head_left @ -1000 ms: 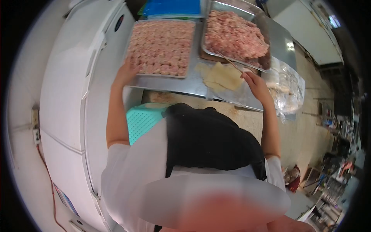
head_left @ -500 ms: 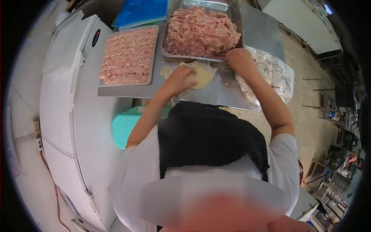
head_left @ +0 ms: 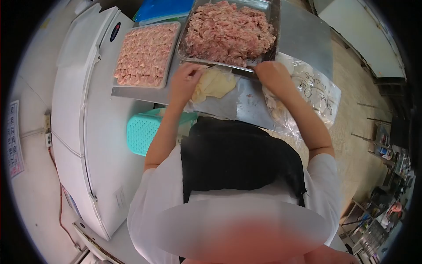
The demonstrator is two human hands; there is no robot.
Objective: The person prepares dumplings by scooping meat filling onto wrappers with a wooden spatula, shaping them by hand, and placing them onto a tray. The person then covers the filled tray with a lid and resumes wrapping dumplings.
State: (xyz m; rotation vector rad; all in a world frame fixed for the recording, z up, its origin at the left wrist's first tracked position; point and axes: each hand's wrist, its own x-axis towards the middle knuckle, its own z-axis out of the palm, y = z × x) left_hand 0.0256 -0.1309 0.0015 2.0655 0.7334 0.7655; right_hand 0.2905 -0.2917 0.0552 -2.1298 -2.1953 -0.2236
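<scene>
A deep metal tray (head_left: pixel 205 62) holds a large mound of ground meat (head_left: pixel 231 33). Near its front left corner is my left hand (head_left: pixel 185 81), fingers curled together over the edge of a pale dough wrapper stack (head_left: pixel 218 84); what they pinch, if anything, is hidden. My right hand (head_left: pixel 271 75) is closed at the tray's front right corner, and its grip is hard to make out. The wrappers lie on clear plastic in front of the tray. Beside my right wrist rests a clear plastic bag (head_left: pixel 323 90) with black handwriting and pale contents.
On the left, a shallow tray (head_left: pixel 169 57) carries rows of filled dumplings (head_left: pixel 145 53). Blue lids (head_left: pixel 162 11) sit behind it. A turquoise basket (head_left: pixel 141 132) stands below the table edge. A white freezer (head_left: pixel 72 105) is at left, and shelving (head_left: pixel 380 141) at right.
My left hand has moved left off the wrappers, its fingers drawing together near the tray's corner. The meat tray appears shifted slightly toward me. My right hand stays at the tray's right corner.
</scene>
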